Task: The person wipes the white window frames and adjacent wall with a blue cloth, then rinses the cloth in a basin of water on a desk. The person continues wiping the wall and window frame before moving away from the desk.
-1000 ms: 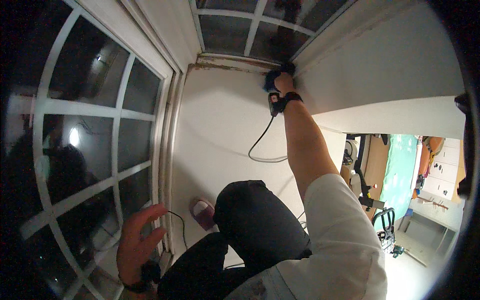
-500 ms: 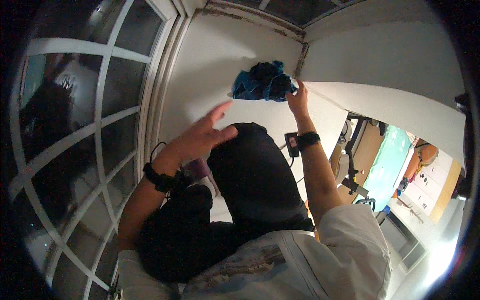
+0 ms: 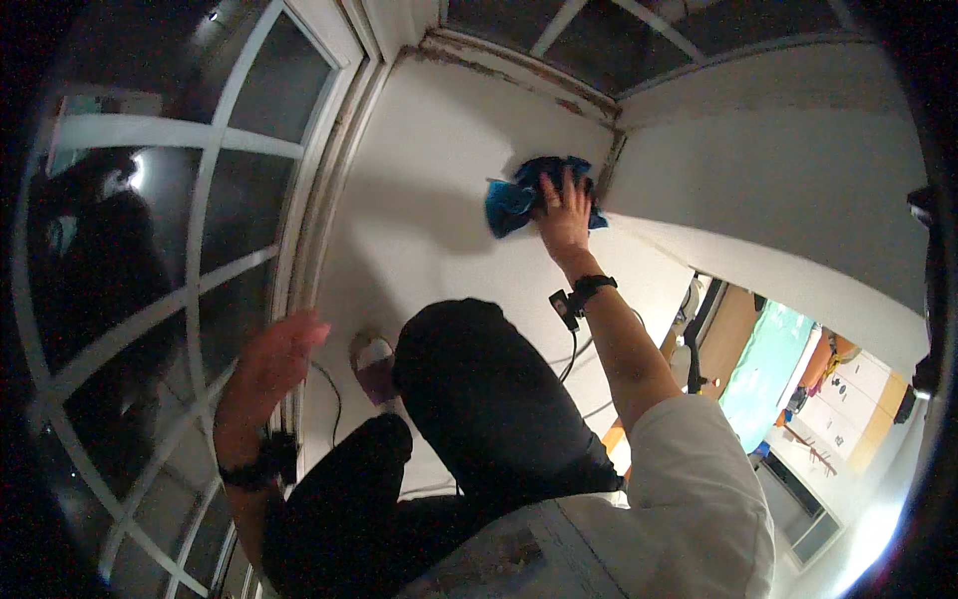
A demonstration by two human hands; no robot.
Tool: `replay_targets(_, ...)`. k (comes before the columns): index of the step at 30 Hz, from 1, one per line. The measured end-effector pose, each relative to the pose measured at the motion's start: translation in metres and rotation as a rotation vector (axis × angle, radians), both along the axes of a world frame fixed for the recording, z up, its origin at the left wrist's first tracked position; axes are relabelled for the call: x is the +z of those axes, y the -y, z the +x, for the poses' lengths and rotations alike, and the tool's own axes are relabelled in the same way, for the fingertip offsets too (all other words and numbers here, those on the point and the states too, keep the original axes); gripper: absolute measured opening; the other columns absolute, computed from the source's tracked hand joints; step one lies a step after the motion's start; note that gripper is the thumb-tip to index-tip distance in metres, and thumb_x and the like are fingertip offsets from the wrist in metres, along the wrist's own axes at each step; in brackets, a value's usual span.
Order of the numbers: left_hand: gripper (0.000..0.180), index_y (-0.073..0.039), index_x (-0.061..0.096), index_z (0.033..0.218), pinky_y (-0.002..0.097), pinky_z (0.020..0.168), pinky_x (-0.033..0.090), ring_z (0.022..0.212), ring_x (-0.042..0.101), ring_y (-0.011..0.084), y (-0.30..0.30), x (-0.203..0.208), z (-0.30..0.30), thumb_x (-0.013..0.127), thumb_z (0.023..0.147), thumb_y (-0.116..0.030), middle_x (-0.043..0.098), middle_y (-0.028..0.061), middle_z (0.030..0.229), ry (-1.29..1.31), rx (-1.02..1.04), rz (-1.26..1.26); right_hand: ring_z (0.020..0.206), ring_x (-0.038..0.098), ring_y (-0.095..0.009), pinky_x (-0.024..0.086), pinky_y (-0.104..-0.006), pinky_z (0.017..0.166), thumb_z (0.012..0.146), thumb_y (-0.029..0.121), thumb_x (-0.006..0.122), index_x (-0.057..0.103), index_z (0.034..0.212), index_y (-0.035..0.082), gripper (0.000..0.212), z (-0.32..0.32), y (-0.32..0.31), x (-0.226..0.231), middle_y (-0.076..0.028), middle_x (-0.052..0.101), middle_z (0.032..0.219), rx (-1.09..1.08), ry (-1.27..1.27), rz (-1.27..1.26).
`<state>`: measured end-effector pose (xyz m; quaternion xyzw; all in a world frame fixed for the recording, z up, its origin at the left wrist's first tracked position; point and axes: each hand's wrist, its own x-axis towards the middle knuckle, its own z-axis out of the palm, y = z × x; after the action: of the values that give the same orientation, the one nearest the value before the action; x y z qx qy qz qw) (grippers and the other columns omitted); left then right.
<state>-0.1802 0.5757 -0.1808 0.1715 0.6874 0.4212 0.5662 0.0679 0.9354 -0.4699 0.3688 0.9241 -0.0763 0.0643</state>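
A crumpled blue and dark cloth (image 3: pixel 514 205) lies on the pale floor close to the far right corner. My right hand (image 3: pixel 566 212) is on top of it, its fingers spread over the bunched fabric and pressing it down. My left hand (image 3: pixel 284 359) hovers in front of the white-framed glass panes at the left, blurred by motion. Its fingers point to the right, and nothing shows in it. Each wrist wears a black band, and a small dark device (image 3: pixel 564 309) with a cable hangs by the right one.
White-framed glass panes (image 3: pixel 205 130) rise along the left side. Dirt marks the floor's far edge (image 3: pixel 519 72). A pale low wall (image 3: pixel 758 150) runs along the right. My bent knee (image 3: pixel 469 349) and shoe (image 3: pixel 374 364) are below. Thin cables (image 3: pixel 334 399) trail on the floor.
My right hand has shifted from the cloth's right edge onto its top, and the cloth sits differently. My left hand has drawn back toward the glass panes, away from the cloth.
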Motion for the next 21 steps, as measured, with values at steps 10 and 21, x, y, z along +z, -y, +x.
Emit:
replay_targets(10,0.061,-0.003,0.048,0.139,0.0375,0.105,0.038,0.122,0.053,0.0211,0.078,-0.045,0.03,0.066,0.09,-0.034,0.06,0.012,0.129,0.154,0.294,-0.056,0.131,0.036,-0.044,0.03,-0.0561,0.108,0.085,0.033,0.057,0.048,0.138,0.004,0.061,-0.257,-0.062,-0.026,-0.025,0.037,0.145,-0.253,-0.345,0.035)
replay_targets(21,0.052,-0.008,0.046,0.142,0.0349,0.104,0.039,0.123,0.052,0.0198,0.102,-0.047,0.031,0.065,0.094,-0.017,0.059,0.0098,0.128,0.192,0.401,-0.174,0.114,0.054,-0.036,0.045,-0.0453,0.097,0.087,0.02,0.056,0.066,0.112,0.006,0.03,-0.208,-0.111,-0.059,-0.014,0.063,0.117,0.306,-0.149,0.379)
